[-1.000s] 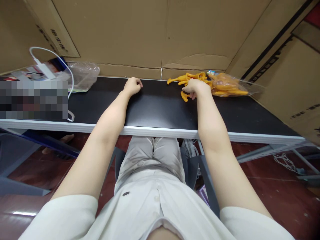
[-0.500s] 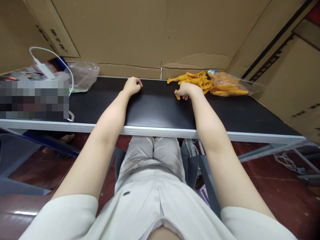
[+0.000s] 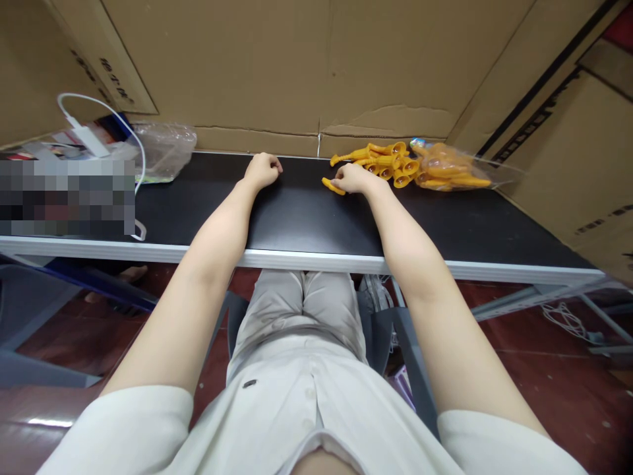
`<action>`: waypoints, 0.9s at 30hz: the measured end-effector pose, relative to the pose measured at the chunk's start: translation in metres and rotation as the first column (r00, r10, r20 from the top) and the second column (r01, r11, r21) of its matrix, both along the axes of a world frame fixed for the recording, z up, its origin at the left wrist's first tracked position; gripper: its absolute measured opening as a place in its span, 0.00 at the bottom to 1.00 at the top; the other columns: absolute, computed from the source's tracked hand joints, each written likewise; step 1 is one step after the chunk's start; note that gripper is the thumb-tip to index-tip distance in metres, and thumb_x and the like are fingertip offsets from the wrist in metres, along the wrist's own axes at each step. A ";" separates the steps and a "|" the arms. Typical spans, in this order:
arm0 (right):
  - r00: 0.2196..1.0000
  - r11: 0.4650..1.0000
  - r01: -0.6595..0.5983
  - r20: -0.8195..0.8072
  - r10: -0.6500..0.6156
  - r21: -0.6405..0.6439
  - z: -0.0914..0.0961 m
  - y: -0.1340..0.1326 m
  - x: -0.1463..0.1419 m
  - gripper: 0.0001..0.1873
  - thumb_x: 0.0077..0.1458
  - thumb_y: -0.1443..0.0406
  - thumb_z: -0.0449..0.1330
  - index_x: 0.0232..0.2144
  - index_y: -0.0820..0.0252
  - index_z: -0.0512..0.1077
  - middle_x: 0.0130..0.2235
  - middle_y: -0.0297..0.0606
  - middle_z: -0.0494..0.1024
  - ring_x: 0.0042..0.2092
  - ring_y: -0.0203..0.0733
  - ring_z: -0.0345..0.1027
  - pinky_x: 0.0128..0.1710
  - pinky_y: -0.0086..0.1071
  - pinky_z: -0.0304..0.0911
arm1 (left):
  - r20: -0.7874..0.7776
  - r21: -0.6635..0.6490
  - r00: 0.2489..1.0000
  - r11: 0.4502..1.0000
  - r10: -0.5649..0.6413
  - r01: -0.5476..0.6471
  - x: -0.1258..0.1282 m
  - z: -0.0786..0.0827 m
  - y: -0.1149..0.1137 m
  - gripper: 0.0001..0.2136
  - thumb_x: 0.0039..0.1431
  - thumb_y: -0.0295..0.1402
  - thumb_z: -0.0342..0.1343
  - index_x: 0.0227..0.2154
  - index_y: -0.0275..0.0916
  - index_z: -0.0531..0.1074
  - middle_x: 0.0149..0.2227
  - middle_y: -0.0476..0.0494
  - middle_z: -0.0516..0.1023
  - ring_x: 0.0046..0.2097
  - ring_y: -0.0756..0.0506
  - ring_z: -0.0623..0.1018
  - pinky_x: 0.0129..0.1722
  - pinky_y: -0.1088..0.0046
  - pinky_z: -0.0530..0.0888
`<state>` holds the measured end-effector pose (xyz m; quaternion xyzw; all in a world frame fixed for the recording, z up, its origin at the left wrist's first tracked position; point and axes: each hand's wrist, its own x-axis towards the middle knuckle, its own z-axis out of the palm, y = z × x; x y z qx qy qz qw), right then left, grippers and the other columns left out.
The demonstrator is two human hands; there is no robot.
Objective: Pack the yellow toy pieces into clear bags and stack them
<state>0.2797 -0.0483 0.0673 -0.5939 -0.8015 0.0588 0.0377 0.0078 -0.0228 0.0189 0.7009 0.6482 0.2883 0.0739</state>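
Note:
My right hand (image 3: 350,179) is closed on a yellow plastic toy horn (image 3: 333,187), low over the black tabletop. One curved end of it sticks out to the left of my fingers; the rest is hidden by the hand. Just behind and to the right lies a pile of similar yellow toy horns (image 3: 390,159), several with their round bells facing me. My left hand (image 3: 262,171) rests near the table's back edge, its fingers curled in, with nothing visible in them.
A clear plastic bag of yellow toys (image 3: 452,168) lies right of the pile. At the left are a crumpled clear bag (image 3: 168,148), a white cable (image 3: 143,148) and a blurred-out patch. Cardboard walls (image 3: 257,66) stand behind and at the right of the black table (image 3: 306,218).
My right hand has moved left, away from the pile, carrying the toy horn with it. More of the pile's bells now show. My left hand has stayed in place.

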 end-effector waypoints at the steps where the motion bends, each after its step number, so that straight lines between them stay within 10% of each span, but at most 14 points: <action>1: 1.000 1.000 0.006 -0.004 -0.006 -0.001 -0.001 0.001 0.001 0.15 0.74 0.62 0.61 0.49 0.63 0.86 0.51 0.49 0.88 0.54 0.54 0.83 0.56 0.38 0.75 | -0.016 0.001 1.000 1.000 -0.008 0.008 0.001 0.001 -0.001 0.20 0.56 0.20 0.51 0.45 0.34 0.87 0.49 0.35 0.89 0.55 0.37 0.85 0.63 0.65 0.78; 27: 0.999 1.000 0.011 -0.047 -0.012 -0.018 -0.006 0.004 0.003 0.18 0.77 0.61 0.58 0.55 0.64 0.85 0.59 0.50 0.87 0.60 0.52 0.82 0.61 0.35 0.73 | -0.579 -0.162 0.805 0.986 -0.129 0.041 0.050 0.018 -0.023 0.25 0.62 0.22 0.57 0.61 0.28 0.84 0.64 0.21 0.82 0.67 0.19 0.80 0.68 0.46 0.77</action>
